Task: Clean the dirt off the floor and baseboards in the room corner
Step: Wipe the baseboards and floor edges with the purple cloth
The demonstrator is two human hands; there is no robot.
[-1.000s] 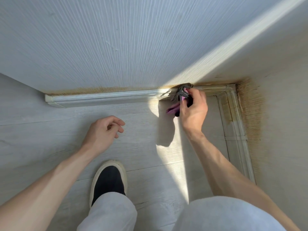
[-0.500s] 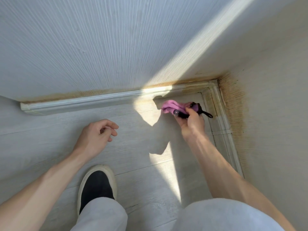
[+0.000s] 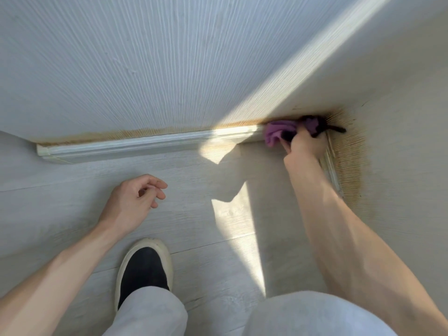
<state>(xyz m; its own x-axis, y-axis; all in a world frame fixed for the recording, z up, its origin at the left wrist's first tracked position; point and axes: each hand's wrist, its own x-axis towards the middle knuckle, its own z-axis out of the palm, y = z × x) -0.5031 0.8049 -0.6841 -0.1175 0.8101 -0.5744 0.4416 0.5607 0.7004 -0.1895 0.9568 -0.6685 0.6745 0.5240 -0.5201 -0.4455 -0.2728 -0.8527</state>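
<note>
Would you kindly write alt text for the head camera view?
The right hand presses a purple cloth against the white baseboard in the room corner, below brownish wall stains. The left hand hovers loosely curled over the pale floor.

right hand [image 3: 304, 144] fingers curled in a grip, arm outstretched, left hand [image 3: 131, 202] hovering, fingers loosely curled
</note>
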